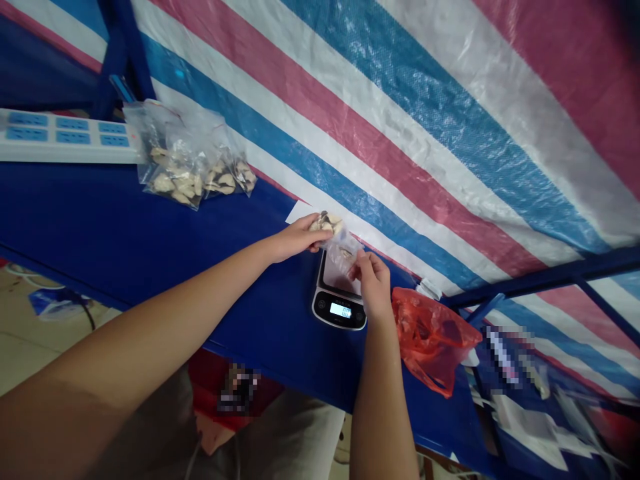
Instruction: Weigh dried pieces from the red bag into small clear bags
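A clear plastic bag (344, 248) with pale, dark-edged dried slices in its left end is held above a digital scale (341, 308). My left hand (300, 237) is closed round the filled end, thumb on top. With bent fingers, my right hand (371, 277) pinches the thin, see-through end of the same bag. The scale's lit display seems to read zero; the bag and my right hand hide part of its plate. Left of my hands, several similar filled bags (187, 167) lie against the striped sheet.
A white power strip (65, 137) lies at the far left of the blue table (125, 227). Right of the scale is a crumpled red plastic bag (430, 333). Behind hangs a striped plastic sheet (350, 120). White paper (300, 211) lies behind my left hand.
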### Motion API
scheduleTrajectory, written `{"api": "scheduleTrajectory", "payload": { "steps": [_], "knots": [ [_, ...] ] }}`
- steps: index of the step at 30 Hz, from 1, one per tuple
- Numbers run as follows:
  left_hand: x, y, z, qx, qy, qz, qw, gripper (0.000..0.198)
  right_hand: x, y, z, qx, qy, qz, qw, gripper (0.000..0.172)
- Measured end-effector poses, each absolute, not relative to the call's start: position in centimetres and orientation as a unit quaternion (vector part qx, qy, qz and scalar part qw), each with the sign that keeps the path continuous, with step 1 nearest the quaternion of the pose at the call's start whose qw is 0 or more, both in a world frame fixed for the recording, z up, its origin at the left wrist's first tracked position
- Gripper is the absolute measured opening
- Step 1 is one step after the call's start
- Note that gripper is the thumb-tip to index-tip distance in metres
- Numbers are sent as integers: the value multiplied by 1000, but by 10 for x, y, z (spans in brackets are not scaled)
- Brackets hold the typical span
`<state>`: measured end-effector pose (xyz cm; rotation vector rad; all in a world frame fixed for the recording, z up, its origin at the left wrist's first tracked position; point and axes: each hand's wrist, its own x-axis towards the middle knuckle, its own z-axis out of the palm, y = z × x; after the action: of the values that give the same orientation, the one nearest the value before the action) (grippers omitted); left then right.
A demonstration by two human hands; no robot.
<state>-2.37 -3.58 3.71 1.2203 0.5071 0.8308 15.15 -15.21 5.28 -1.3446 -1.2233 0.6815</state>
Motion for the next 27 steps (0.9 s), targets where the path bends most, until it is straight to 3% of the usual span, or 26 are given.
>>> {"api": "scheduleTrajectory", "payload": {
  "steps": [3,9,15,22,27],
  "knots": [
    [-23,-34,35,541,211,378,721,29,152,-151,52,-590,-490,250,591,51],
    [-22,-33,37,492,217,392,746,31,156,-146,50,-561,-340,302,692,57],
    [-23,-32,38,454,199,410,766,29,160,-143,52,-548,-268,316,726,48],
    [-23,-30,39,428,220,424,767,41,170,-146,59,-520,-184,357,754,37],
    [-23,-30,37,426,230,427,763,35,185,-153,66,-511,-162,394,746,27]
  ]
}}
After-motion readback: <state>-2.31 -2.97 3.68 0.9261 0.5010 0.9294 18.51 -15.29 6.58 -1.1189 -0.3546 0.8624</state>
